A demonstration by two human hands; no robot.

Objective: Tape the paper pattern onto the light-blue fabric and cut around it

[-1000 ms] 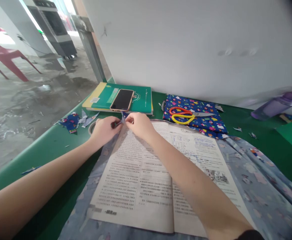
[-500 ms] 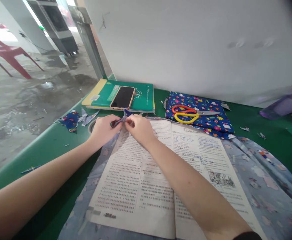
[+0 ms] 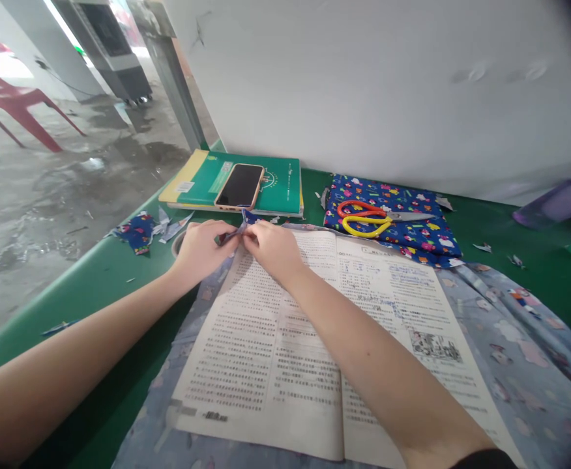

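An open printed book (image 3: 305, 365) lies on a blue-grey patterned cloth (image 3: 520, 352). At the book's upper left corner, my left hand (image 3: 207, 247) pinches a folded edge of the cloth. Close beside it, almost touching, my right hand (image 3: 270, 247) pinches the same edge with thumb and fingers. A small dark-blue tip of the cloth stands up between them. The ring of a tape roll (image 3: 176, 243) is partly hidden behind my left hand.
Beyond my hands, a phone (image 3: 240, 186) rests on green books (image 3: 283, 185). Scissors (image 3: 368, 218) lie on folded blue cloth (image 3: 397, 202). Fabric scraps (image 3: 139, 231) dot the green table (image 3: 94, 273). A purple bottle (image 3: 554, 202) is at right, a white wall behind.
The view has shifted slightly. Both hands remain at the cloth edge, with only a small shift of the fingers.
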